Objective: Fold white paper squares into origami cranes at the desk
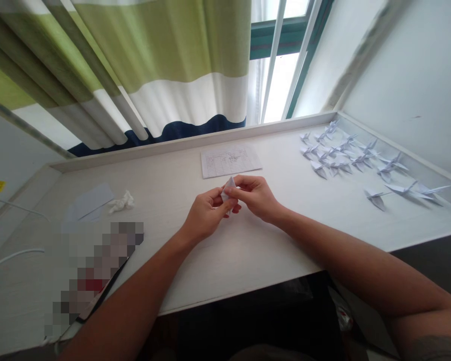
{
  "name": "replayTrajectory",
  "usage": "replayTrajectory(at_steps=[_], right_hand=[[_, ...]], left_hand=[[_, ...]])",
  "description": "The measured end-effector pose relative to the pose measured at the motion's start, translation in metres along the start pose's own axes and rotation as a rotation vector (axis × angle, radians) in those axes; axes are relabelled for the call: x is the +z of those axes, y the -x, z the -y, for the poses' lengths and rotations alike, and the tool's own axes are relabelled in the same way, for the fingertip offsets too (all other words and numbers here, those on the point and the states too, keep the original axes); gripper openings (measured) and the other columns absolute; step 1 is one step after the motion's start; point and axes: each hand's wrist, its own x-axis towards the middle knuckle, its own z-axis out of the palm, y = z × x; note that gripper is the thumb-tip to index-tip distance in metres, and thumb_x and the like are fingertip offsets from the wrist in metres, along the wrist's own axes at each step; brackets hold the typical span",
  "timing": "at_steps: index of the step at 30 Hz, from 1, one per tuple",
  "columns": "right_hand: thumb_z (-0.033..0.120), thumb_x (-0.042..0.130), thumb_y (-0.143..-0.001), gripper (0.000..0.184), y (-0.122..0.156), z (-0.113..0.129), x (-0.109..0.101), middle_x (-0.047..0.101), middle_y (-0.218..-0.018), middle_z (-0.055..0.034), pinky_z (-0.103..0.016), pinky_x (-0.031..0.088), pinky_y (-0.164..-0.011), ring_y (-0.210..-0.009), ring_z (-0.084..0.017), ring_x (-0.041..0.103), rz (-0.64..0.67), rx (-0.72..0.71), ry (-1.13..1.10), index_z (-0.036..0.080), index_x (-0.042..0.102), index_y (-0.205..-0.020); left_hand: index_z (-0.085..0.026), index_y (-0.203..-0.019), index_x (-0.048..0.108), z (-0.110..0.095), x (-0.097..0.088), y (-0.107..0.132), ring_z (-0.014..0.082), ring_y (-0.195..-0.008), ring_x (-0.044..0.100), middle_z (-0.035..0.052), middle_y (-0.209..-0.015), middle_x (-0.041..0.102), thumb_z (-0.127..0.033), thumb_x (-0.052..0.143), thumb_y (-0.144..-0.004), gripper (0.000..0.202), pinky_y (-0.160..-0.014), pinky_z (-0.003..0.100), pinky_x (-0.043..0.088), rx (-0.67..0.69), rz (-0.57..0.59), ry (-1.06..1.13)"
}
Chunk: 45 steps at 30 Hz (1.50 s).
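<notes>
A small folded piece of white paper (230,185) is held up over the middle of the desk, its pointed tip upward. My left hand (207,213) pinches it from the lower left, thumb across its front. From the right, my right hand (256,196) grips the same paper, with the thumb pressed on its face and the fingers curled behind. The fingers hide the lower part of the folded paper. Just beyond my hands lies a printed sheet or booklet (231,161) with a table on it.
Several folded paper cranes (338,159) stand at the desk's right. Toward the left lie white paper sheets (92,200), a crumpled tissue (122,201) and a blurred flat device (101,273) near white cables (15,255). A raised rim (173,143) edges the white desk (285,240) below the curtain.
</notes>
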Motion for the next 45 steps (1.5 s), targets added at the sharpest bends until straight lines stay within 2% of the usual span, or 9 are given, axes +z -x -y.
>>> replayTrajectory(at_steps=[5,11,18,22,24,30,33,40,45], right_hand=[[0.045,0.080,-0.094,0.027,0.000,0.005,-0.007,0.071,-0.064,0.0009,-0.026,0.053,-0.052,-0.051,-0.012,0.063,0.162,0.066,-0.015,0.018,0.081,-0.092],[0.046,0.085,-0.089,0.028,0.000,0.011,-0.014,0.079,-0.073,-0.0033,-0.034,0.062,-0.063,-0.059,-0.017,0.073,0.195,0.132,-0.031,0.018,0.083,-0.084],[0.055,0.089,-0.082,0.035,-0.004,0.008,-0.018,0.083,-0.083,-0.0076,-0.037,0.060,-0.088,-0.085,-0.020,0.076,-0.039,0.147,0.054,0.021,0.085,-0.076],[0.077,0.072,-0.087,0.058,-0.007,0.009,-0.020,0.082,-0.087,-0.0107,-0.041,0.060,-0.092,-0.091,-0.023,0.076,-0.171,0.119,-0.014,0.021,0.083,-0.075],[0.083,0.065,-0.088,0.066,-0.008,0.010,-0.022,0.082,-0.090,-0.0119,-0.043,0.060,-0.093,-0.094,-0.025,0.076,-0.181,0.141,-0.051,0.020,0.083,-0.080],[0.067,0.075,-0.091,0.046,-0.005,0.009,-0.027,0.081,-0.100,-0.0080,-0.040,0.058,-0.097,-0.100,-0.023,0.075,0.085,0.146,-0.099,0.022,0.085,-0.095],[0.060,0.075,-0.095,0.039,-0.004,0.007,-0.028,0.081,-0.102,-0.0064,-0.038,0.058,-0.096,-0.098,-0.020,0.075,0.157,0.126,-0.086,0.023,0.085,-0.098],[0.050,0.084,-0.090,0.029,-0.004,0.003,-0.025,0.082,-0.095,-0.0046,-0.032,0.060,-0.085,-0.086,-0.016,0.074,0.059,0.085,-0.012,0.022,0.086,-0.095],[0.053,0.083,-0.089,0.032,-0.005,0.005,-0.023,0.083,-0.098,-0.0045,-0.033,0.062,-0.087,-0.091,-0.016,0.075,0.039,0.095,-0.043,0.023,0.085,-0.099]], left_hand=[[-0.013,-0.108,0.074,-0.001,-0.003,0.001,0.0195,-0.079,0.075,0.0088,-0.086,0.082,-0.043,0.071,-0.099,0.031,-0.071,0.031,0.058,0.069,0.105,-0.043],[-0.014,-0.104,0.074,-0.006,-0.010,0.002,0.0166,-0.070,0.066,0.0076,-0.081,0.082,-0.038,0.069,-0.100,0.026,-0.068,0.030,0.050,0.057,0.194,-0.129],[-0.013,-0.095,0.073,-0.005,-0.006,0.003,0.0151,-0.065,0.061,0.0094,-0.084,0.082,-0.039,0.068,-0.100,0.027,-0.061,0.029,0.041,0.004,0.260,-0.092],[-0.014,-0.092,0.071,-0.004,-0.004,0.003,0.0168,-0.071,0.068,0.0095,-0.083,0.082,-0.040,0.072,-0.098,0.026,-0.067,0.029,0.046,-0.021,0.226,-0.048],[-0.014,-0.093,0.071,-0.004,-0.004,0.003,0.0173,-0.073,0.070,0.0094,-0.083,0.082,-0.041,0.073,-0.098,0.027,-0.070,0.030,0.048,-0.030,0.219,-0.037],[-0.014,-0.096,0.072,-0.004,-0.007,0.001,0.0200,-0.077,0.074,0.0098,-0.083,0.082,-0.042,0.074,-0.097,0.029,-0.076,0.032,0.054,-0.007,0.224,0.027],[-0.013,-0.101,0.073,-0.006,-0.008,0.002,0.0220,-0.081,0.077,0.0102,-0.084,0.082,-0.043,0.075,-0.096,0.030,-0.080,0.034,0.057,-0.021,0.241,0.062],[-0.013,-0.107,0.072,-0.008,-0.004,0.004,0.0224,-0.082,0.079,0.0091,-0.085,0.082,-0.047,0.073,-0.097,0.035,-0.078,0.034,0.060,-0.043,0.233,0.103],[-0.014,-0.107,0.072,-0.005,0.001,0.002,0.0236,-0.081,0.081,0.0090,-0.084,0.081,-0.051,0.068,-0.100,0.038,-0.069,0.031,0.062,-0.082,0.122,0.114]])
